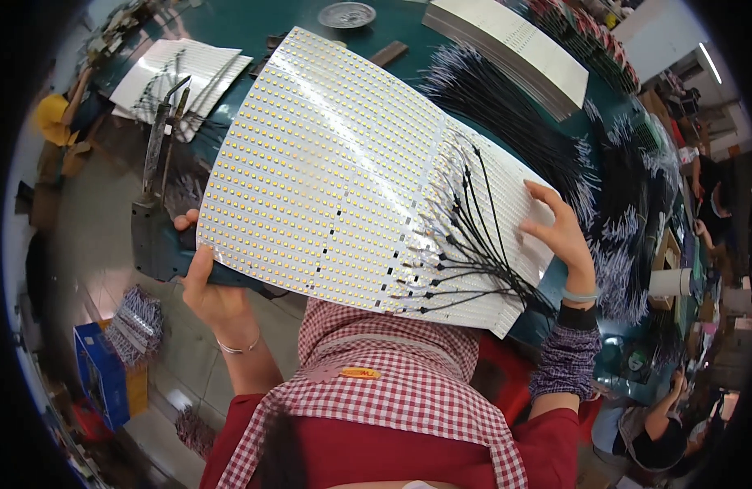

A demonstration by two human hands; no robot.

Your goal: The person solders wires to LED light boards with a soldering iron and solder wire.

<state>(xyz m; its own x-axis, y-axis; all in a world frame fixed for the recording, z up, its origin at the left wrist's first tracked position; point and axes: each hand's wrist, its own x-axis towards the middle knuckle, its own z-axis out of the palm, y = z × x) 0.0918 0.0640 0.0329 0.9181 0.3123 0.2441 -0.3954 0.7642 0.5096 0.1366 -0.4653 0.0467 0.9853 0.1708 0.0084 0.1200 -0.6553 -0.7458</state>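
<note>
A large white LED panel point(310, 163), dotted with rows of small yellow LEDs, is raised and tilted in front of me. My left hand point(211, 285) grips its lower left edge, thumb on the face and fingertips showing past the side. At the opposite end, my right hand point(567, 240) is curled at the right edge, with thumb and fingers against the panel. Short black wires point(490, 259) fan out over the panel's right part and gather toward its lower right corner. Their pale ends lie along a column of contacts.
A green table point(253, 20) carries loose white panels point(147, 73), a metal dish point(347, 15), bundled black wires point(506, 114) and a panel stack point(514, 53). Left of my panel stands a tool holder point(156, 232) with upright rods. A blue box point(103, 379) sits on the floor. Other people are at the right.
</note>
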